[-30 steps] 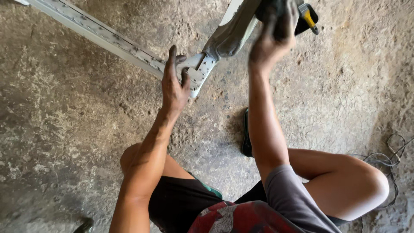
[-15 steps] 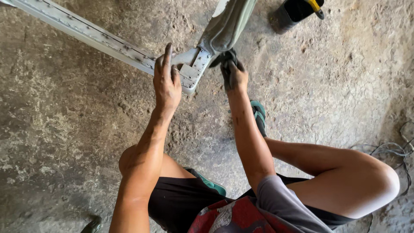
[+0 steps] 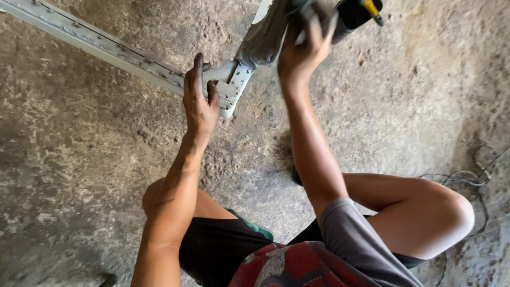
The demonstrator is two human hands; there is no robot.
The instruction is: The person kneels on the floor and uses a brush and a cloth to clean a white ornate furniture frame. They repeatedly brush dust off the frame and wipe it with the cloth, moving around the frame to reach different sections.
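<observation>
Counting first: two hands, two metal bars that meet at one corner bracket (image 3: 232, 87), and one black and yellow tool (image 3: 357, 11); the left hand (image 3: 199, 103) lies flat and open, fingers straight, pressing on the long grey bar (image 3: 95, 41) right beside the bracket; the right hand (image 3: 304, 45) is up near the top, fingers partly curled on the second bar (image 3: 264, 38), though how tight I cannot tell; the tool sits just past its fingertips, on the rough concrete floor (image 3: 79, 159)
</observation>
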